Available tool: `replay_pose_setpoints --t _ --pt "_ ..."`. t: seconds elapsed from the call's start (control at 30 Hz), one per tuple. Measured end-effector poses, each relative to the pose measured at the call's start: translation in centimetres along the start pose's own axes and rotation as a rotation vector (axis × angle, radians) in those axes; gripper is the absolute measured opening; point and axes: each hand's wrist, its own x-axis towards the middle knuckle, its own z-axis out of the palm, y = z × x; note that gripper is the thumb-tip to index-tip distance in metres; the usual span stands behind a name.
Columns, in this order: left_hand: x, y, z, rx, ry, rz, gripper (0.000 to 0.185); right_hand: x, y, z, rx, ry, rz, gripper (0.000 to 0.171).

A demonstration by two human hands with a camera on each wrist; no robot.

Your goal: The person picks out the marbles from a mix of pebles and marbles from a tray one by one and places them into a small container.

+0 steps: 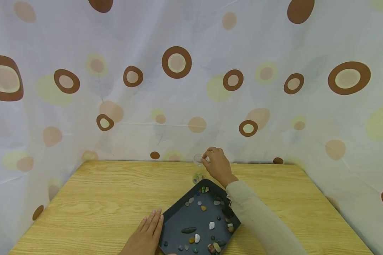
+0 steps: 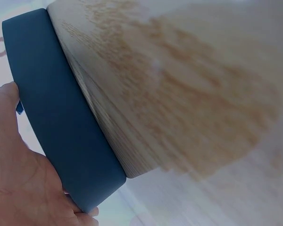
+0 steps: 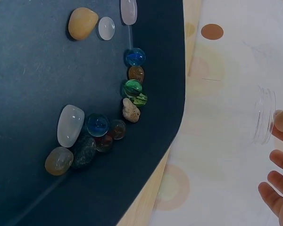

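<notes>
The left hand (image 1: pixel 146 235) lies flat on the table (image 1: pixel 92 202) near its front edge, fingers straight and together, with its fingertips against the left rim of the tray (image 1: pixel 178 216). From the left wrist view the palm (image 2: pixel 19 183) presses on the tray's (image 2: pixel 61 122) blue side wall, and the table's wooden edge (image 2: pixel 132 108) runs just beyond it.

The tray sits at the middle of the table's front edge, turned so that 1 corner points toward the back. Pebbles and glass marbles lie scattered in it; a long dark stone (image 1: pixel 188 230) lies near the tray's middle and a white pebble (image 1: pixel 212 225) just right of it. The right wrist view shows a cluster at the tray's (image 3: pixel 160 94) far corner: a blue marble (image 3: pixel 135 57), a green marble (image 3: pixel 132 87), a white oval stone (image 3: pixel 70 125) and a tan pebble (image 3: pixel 82 22), among others.

The right hand (image 1: pixel 217 165) reaches past the tray's far corner to the table's back edge, its sleeved forearm (image 1: pixel 258 219) crossing the tray's right side. Its fingers pinch a small clear jar (image 1: pixel 198 159), held in the air in front of the curtain (image 1: pixel 191 88). In the right wrist view the jar's (image 3: pixel 264 115) threaded rim shows sideways, with the fingertips (image 3: pixel 278 165) curled beside it.
</notes>
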Motion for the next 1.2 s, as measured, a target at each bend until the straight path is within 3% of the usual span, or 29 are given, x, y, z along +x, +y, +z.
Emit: replay_pose_setpoints --t 0.33,0.7,0.93,1.2 --pt "-0.1 0.0 -0.1 0.006 -0.014 -0.001 0.108 0.0 -0.4 -1.7 0.036 -0.064 0.016 0.017" --pt "0.0 0.0 0.1 -0.015 -0.008 -0.016 0.106 -2.4 0.5 -3.9 0.003 -0.049 -0.101 0.015" --pt "0.0 0.0 0.1 -0.033 -0.013 -0.022 0.107 -5.0 1.4 -3.7 -0.028 -0.140 -0.138 0.019" --pt "-0.1 0.1 -0.1 -0.095 -0.024 -0.037 0.103 -7.6 2.4 -2.0 -0.090 -0.299 -0.124 0.021"
